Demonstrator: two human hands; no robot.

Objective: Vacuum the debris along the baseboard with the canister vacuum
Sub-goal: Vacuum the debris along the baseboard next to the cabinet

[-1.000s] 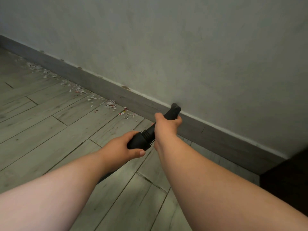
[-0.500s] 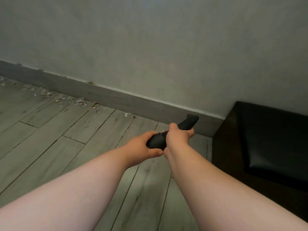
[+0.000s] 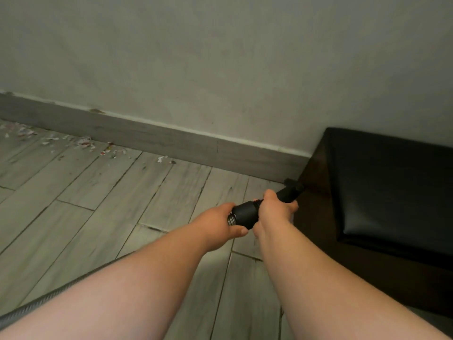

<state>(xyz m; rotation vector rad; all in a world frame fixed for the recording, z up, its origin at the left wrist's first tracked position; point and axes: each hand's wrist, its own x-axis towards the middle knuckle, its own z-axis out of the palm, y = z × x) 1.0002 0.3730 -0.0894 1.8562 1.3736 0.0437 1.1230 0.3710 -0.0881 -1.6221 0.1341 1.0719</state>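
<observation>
I have both hands on the black vacuum nozzle (image 3: 245, 213). My left hand (image 3: 215, 227) is wrapped around its rear end, where the ribbed hose (image 3: 36, 307) joins, and my right hand (image 3: 275, 212) clutches the tube just ahead, so both are clenched on it. The nozzle tip (image 3: 293, 185) sits low at the foot of the baseboard (image 3: 171, 141), at its right end where a dark padded seat (image 3: 392, 187) meets it; I cannot tell whether the tip touches. The debris (image 3: 83, 143) — small white and red scraps — lies on the floor (image 3: 98, 204) along the baseboard's left stretch, well apart from the tip. The hose trails away from the baseboard under my left forearm
</observation>
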